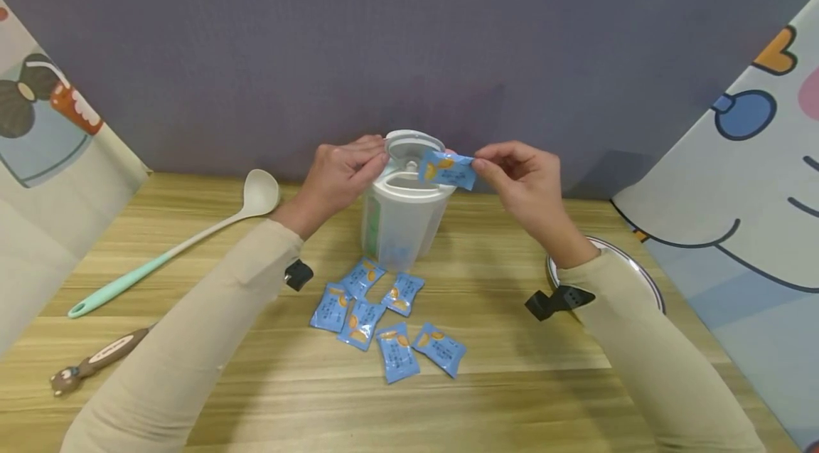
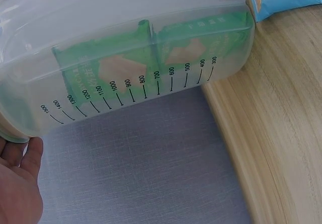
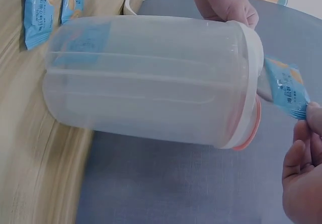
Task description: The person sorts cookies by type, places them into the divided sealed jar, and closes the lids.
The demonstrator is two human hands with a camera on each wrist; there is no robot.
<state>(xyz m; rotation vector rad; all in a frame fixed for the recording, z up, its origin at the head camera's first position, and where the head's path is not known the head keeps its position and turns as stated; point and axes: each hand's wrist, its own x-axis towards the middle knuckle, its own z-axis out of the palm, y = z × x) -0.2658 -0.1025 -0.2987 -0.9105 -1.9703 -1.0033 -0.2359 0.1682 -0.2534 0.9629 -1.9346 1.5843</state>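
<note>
A clear plastic storage container (image 1: pixel 409 225) with a white lid stands on the table, one lid flap (image 1: pixel 409 144) raised. Green snack packets (image 2: pixel 105 73) show through its marked side; a blue packet (image 3: pixel 83 43) lies at the bottom of another section. My left hand (image 1: pixel 345 172) holds the lid's left edge, thumb in front. Between thumb and fingertips my right hand (image 1: pixel 521 179) pinches a blue snack packet (image 1: pixel 446 170), which hangs over the opening beneath the raised flap. Several more blue packets (image 1: pixel 361 323) lie in front of the container.
At the left lies a ladle (image 1: pixel 192 240) with a mint handle, and nearer, a brown bear-shaped handle (image 1: pixel 96 360) partly under my left sleeve. A dark-rimmed white plate (image 1: pixel 640 275) sits under my right forearm. A grey partition (image 1: pixel 320 48) rises behind the table (image 1: pixel 499 396).
</note>
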